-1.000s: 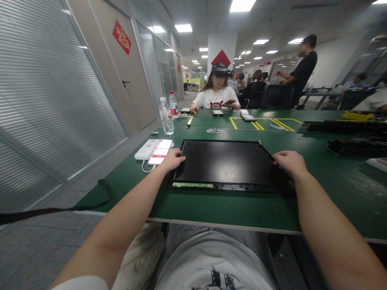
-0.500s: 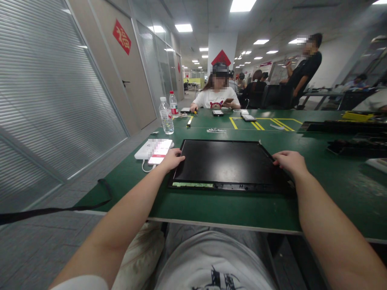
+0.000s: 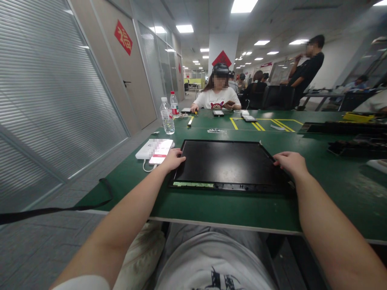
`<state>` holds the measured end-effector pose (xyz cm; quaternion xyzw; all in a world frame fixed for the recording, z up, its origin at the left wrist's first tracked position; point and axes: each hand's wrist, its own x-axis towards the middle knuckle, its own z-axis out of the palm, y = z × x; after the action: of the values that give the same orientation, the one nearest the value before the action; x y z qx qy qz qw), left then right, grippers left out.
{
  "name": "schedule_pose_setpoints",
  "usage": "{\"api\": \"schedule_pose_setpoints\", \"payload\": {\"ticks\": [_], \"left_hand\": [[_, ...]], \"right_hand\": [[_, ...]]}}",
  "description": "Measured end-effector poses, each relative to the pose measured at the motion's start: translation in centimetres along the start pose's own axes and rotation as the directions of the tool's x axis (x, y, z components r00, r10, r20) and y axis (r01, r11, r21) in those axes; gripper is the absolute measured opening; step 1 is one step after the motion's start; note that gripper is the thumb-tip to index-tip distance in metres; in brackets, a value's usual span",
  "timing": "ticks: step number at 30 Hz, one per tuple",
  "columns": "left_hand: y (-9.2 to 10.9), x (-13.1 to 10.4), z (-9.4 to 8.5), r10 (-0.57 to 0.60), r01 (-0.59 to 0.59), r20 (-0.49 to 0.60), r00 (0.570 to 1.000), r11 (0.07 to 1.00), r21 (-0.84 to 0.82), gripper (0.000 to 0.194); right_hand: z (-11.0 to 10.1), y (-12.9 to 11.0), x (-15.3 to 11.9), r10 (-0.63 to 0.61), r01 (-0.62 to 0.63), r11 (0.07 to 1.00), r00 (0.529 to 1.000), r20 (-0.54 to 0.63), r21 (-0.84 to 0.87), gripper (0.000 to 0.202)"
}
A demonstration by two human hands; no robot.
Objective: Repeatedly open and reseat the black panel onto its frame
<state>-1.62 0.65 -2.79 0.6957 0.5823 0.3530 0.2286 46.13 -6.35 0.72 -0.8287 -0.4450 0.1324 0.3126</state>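
Note:
A black display panel (image 3: 223,163) lies flat on the green table (image 3: 223,207), with a green strip (image 3: 193,185) along the left part of its near edge. My left hand (image 3: 173,160) grips the panel's left edge, its thumb resting on the rim. At the right edge, my right hand (image 3: 290,162) pinches the frame between thumb and fingers. A phone (image 3: 161,153) with a lit screen rests on a white box-like device (image 3: 145,150), just left of my left hand, and a white cable loops below them.
Two bottles (image 3: 167,117) stand at the back left. Across the table sits a person (image 3: 218,96) with small devices (image 3: 218,113) in front. Dark parts (image 3: 332,127) and a yellow item (image 3: 358,117) lie at the right. A black strap (image 3: 104,193) hangs over the left edge.
Both my hands keep their hold and the panel stays in place. The view has shifted very slightly. The standing person in the background has moved an arm.

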Motion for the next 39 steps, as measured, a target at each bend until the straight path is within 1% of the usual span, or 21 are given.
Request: {"api": "schedule_pose_setpoints", "payload": {"ticks": [5, 8, 12, 16, 19, 22, 26, 28, 29, 31, 34, 38, 39], "left_hand": [[0.1, 0.2, -0.3, 0.018, -0.018, -0.001, 1.0, 0.999, 0.027, 0.018], [0.4, 0.4, -0.6, 0.038, -0.038, 0.002, 0.999, 0.998, 0.053, 0.016], [0.6, 0.7, -0.8, 0.029, -0.029, -0.008, 1.0, 0.998, 0.062, 0.02], [0.3, 1.0, -0.9, 0.044, -0.044, 0.006, 0.999, 0.995, 0.085, 0.024], [0.0, 1.0, -0.8, 0.061, -0.064, 0.022, 0.998, 0.991, 0.115, 0.025], [0.1, 0.7, -0.8, 0.091, -0.095, 0.032, 0.995, 0.98, 0.177, 0.027], [1.0, -0.3, -1.2, 0.161, -0.165, 0.032, 0.986, 0.965, 0.204, 0.04], [1.5, -0.8, -1.6, 0.194, -0.2, 0.05, 0.98, 0.957, 0.208, 0.043], [1.8, -1.0, -1.8, 0.216, -0.227, 0.074, 0.973, 0.952, 0.205, 0.044], [2.2, -1.4, -2.2, 0.267, -0.297, 0.17, 0.948, 0.938, 0.18, 0.046], [2.7, -1.8, -2.5, 0.321, -0.382, 0.341, 0.883, 0.916, 0.126, 0.051], [3.3, -2.3, -3.0, 0.33, -0.432, 0.504, 0.798, 0.897, 0.097, 0.064], [3.5, -2.3, -3.3, 0.326, -0.437, 0.517, 0.792, 0.893, 0.105, 0.068]], "right_hand": [[-0.1, 0.0, 0.2, -0.001, 0.001, 1.0, 1.0, 0.001, -0.006, 0.017], [0.1, 0.2, 0.7, -0.023, 0.023, 0.999, 1.0, -0.014, -0.022, 0.019], [0.3, 0.4, 1.6, -0.047, 0.045, 0.997, 0.998, -0.029, -0.063, 0.021], [0.5, 0.6, 2.2, -0.057, 0.055, 0.995, 0.998, -0.027, -0.086, 0.02], [0.6, 0.7, 2.1, -0.064, 0.062, 0.993, 0.998, -0.022, -0.103, 0.02], [0.7, 0.8, 1.7, -0.055, 0.053, 0.991, 0.998, -0.015, -0.121, 0.021], [0.9, 1.0, 1.3, -0.052, 0.051, 0.992, 0.999, -0.009, -0.117, 0.022], [1.0, 1.1, 1.2, -0.06, 0.059, 0.993, 0.998, -0.01, -0.104, 0.022], [1.1, 1.2, 1.2, -0.062, 0.061, 0.994, 0.998, -0.012, -0.096, 0.023], [1.2, 1.4, 1.3, -0.063, 0.062, 0.994, 0.998, -0.015, -0.088, 0.023], [1.2, 1.4, 1.6, -0.066, 0.064, 0.993, 0.998, -0.012, -0.098, 0.023], [1.1, 1.3, 1.7, -0.08, 0.077, 0.991, 0.997, -0.017, -0.113, 0.024], [1.1, 1.2, 1.7, -0.084, 0.08, 0.99, 0.996, -0.028, -0.116, 0.024]]}}
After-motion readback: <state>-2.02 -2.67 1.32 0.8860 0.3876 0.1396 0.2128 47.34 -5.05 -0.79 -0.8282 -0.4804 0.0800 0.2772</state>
